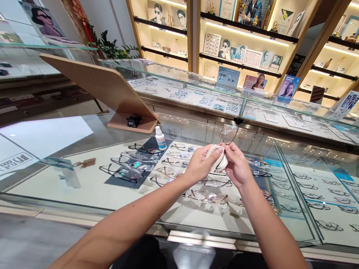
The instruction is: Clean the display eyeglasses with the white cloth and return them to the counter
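Observation:
Above the glass counter, both of my hands meet around a pair of eyeglasses. One round lens with a thin dark rim sticks up past my fingertips. My left hand is closed on a pale cleaning cloth, folded over the part of the eyeglasses that is hidden. With its fingers pinched at the frame, my right hand holds the eyeglasses beside the cloth. A small white spray bottle with a blue label stands upright on the counter, left of my hands.
Under the counter's glass top lie several rows of eyeglasses. A tilted wooden-backed mirror or board stands at the left on its base. Near it lie a brown tag and a clear plastic piece. More glass display cases run behind.

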{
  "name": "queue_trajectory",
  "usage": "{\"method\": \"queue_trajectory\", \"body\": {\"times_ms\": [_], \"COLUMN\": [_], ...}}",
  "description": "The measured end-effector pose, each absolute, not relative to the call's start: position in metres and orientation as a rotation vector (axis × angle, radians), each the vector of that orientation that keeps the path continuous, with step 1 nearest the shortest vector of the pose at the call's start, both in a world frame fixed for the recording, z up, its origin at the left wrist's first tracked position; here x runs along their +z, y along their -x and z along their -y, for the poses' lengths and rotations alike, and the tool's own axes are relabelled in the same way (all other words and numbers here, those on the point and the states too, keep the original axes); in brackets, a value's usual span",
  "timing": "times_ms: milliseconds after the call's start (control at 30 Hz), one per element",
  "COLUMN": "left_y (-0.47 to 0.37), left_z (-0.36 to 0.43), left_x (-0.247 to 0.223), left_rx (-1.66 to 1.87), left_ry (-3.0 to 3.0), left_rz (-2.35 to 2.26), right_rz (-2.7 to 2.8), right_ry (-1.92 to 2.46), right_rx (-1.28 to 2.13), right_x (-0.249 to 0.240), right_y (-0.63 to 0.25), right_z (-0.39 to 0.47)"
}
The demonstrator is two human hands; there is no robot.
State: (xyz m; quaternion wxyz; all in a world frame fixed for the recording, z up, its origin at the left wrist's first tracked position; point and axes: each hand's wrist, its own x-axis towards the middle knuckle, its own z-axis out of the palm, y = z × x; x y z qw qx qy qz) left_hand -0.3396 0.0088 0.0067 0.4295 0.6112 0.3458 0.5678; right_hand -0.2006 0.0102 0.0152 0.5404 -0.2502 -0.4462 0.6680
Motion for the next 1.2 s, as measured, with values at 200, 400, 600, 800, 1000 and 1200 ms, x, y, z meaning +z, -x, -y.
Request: {"method": "queue_trajectory", "body": {"times_ms": [200,400,600,800,1000,1200], "left_y": [0.342,0.353,0.358,0.36,0.364,0.369], "left_z": [-0.015,-0.03,-0.039,-0.033,-0.028,-0.024], "left_x": [0.008,0.005,0.004,0.011,0.019,0.027], "left_rx": [1.358,1.434,1.477,1.371,1.278,1.204], "left_ry": [-1.555,-1.398,-1.221,-1.347,-1.386,-1.404], "left_rz": [-0.845,-0.926,-0.91,-0.85,-0.678,-0.598], "right_rz": [1.045,1.093,1.361,1.491,1.394,1.285], "right_ry": [0.592,0.647,0.743,0.77,0.751,0.689], "right_rx": [1.467,1.339,1.236,1.264,1.361,1.469], "right_x": [0.017,0.021,0.017,0.018,0.017,0.018], "right_y": [0.196,0.188,0.19,0.192,0.191,0.192], "right_z": [-0.015,-0.018,-0.015,-0.011,-0.011,-0.011]}}
